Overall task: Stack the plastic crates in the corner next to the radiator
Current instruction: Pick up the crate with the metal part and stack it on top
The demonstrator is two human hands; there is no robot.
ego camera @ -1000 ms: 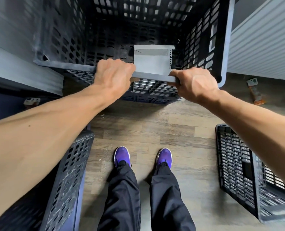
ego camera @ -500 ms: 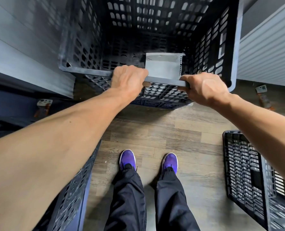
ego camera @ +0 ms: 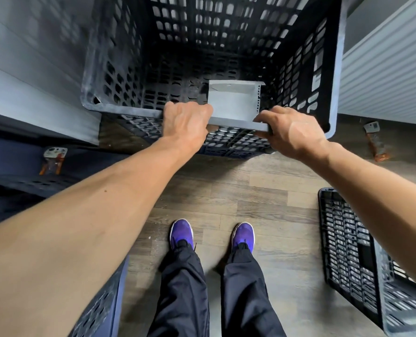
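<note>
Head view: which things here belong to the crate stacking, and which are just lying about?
Job: gripped crate, near rim held by left hand and right hand; floor crate at right; lower-left crate; radiator.
Lying about: orange-handled tool by the radiator; packaged tool at left; grey card in the gripped crate.

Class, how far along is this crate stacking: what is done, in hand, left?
Done: one dark perforated crate appears to sit by the white ribbed radiator. In hand: left hand and right hand grip the rim of the tall black perforated plastic crate above it. Left: the black lattice crate on the floor, right, and another dark crate lower left.
</note>
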